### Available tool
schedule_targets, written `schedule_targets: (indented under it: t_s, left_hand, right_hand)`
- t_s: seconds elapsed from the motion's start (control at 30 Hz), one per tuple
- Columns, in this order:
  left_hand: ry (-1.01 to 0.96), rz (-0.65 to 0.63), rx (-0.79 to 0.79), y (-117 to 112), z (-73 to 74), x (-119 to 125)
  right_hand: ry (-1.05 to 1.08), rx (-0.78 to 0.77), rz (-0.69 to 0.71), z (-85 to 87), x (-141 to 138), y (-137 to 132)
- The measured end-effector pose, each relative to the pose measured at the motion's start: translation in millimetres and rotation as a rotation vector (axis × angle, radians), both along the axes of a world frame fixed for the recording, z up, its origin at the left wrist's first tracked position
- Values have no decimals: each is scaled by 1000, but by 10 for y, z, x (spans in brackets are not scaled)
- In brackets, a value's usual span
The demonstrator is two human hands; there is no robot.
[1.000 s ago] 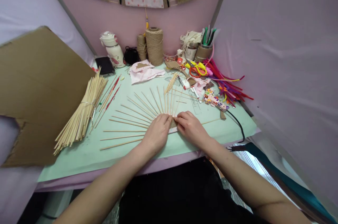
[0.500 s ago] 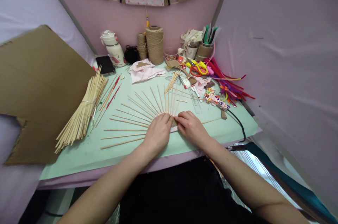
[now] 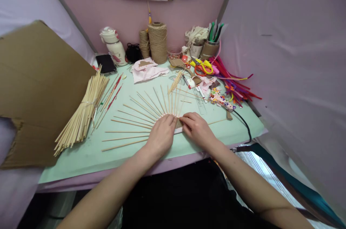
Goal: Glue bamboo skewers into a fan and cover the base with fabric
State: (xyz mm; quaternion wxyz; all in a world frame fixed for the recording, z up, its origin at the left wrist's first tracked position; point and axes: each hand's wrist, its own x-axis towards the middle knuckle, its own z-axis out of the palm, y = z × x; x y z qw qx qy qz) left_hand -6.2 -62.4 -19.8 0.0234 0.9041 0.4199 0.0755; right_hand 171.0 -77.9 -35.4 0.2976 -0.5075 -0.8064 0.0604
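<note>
Two hands (image 3: 161, 131) (image 3: 196, 127) at sticks (image 3: 127, 131), table edge (image 3: 175, 153) near

The person's left hand (image 3: 163, 131) lies over the middle of a fan of thin sticks (image 3: 124, 131), and the right hand (image 3: 198, 127) sits just beside it, fingertips touching the right part of the fan's brown base (image 3: 178, 124). Farther left lie a tied stick bundle (image 3: 82, 113) and a large cardboard sheet (image 3: 40, 77). Along the far side stand a white bottle (image 3: 116, 52) and a large twine spool (image 3: 158, 43); scissors (image 3: 207, 66) and red-and-purple fuzzy stems (image 3: 242, 90) lie at far right.
</note>
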Motion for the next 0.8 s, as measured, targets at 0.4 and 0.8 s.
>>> schedule_targets:
  t_s: [0.4, 0.8]
  left_hand:
    - [47, 6, -4, -7, 3, 13]
    - [6, 37, 19, -45, -12, 43]
  right_hand:
    - [-120, 29, 7, 15, -36, 6]
    - [-211, 44, 11, 51, -39, 10]
